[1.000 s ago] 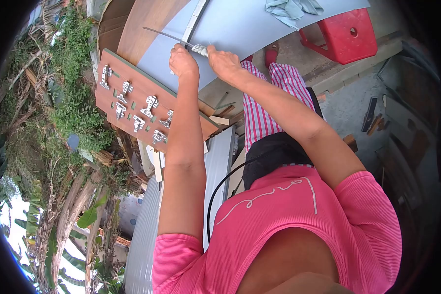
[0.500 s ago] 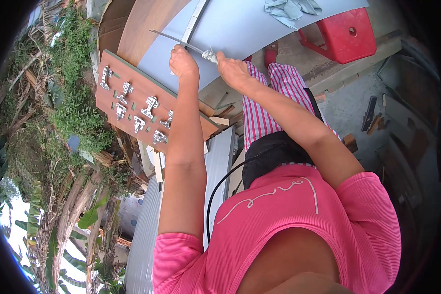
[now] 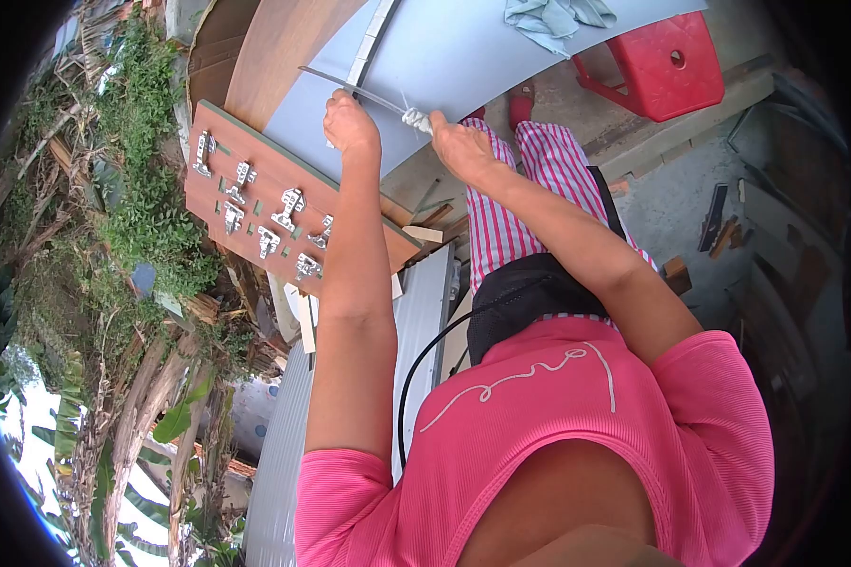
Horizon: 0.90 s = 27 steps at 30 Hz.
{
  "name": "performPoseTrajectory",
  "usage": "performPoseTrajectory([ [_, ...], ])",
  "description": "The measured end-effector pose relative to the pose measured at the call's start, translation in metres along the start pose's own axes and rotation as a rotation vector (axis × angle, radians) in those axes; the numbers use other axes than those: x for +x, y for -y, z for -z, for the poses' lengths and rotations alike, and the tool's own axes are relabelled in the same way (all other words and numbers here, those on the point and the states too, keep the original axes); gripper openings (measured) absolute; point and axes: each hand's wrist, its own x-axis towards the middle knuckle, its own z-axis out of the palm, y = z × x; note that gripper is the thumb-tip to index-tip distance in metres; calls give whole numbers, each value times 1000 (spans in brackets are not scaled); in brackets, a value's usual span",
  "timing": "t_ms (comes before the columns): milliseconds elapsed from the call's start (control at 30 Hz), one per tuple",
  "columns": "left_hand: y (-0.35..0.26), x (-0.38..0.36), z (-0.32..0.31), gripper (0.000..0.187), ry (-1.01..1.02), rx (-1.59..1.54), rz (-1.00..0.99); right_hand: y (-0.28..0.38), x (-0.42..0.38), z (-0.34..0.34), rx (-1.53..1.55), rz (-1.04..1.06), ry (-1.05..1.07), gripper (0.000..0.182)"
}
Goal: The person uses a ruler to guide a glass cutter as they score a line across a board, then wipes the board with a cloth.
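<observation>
A grey laminate panel (image 3: 482, 57) lies in front of me, over a wooden sheet (image 3: 274, 47). My right hand (image 3: 463, 146) is closed on the cloth-wrapped handle (image 3: 414, 118) of a thin metal blade (image 3: 350, 87). The blade lies slanted across the panel's near left corner, its tip pointing left. My left hand (image 3: 350, 123) sits just beneath the blade, fingers curled on the panel's near edge, holding it down. Both arms reach forward over my striped trousers.
A brown board (image 3: 219, 222) carrying several metal hinges (image 3: 288, 203) lies left of my left arm. A red plastic stool (image 3: 667, 66) and a crumpled cloth (image 3: 558, 14) are at the far side. Corrugated sheet (image 3: 425, 312), a black cable (image 3: 416, 378), plants at left, tools on the concrete at right.
My right hand has drawn the blade to the right and slightly toward me, so its tip has slid nearer my left hand. The left hand has stayed on the panel edge.
</observation>
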Motion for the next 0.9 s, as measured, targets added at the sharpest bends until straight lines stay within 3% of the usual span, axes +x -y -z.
performPoseTrajectory([
  [667,-5,0,6,6,-10,22,18,-5,2,18,-71,55,19,12],
  [900,-4,1,4,6,20,-10,45,23,30,15,-4,55,13,15],
])
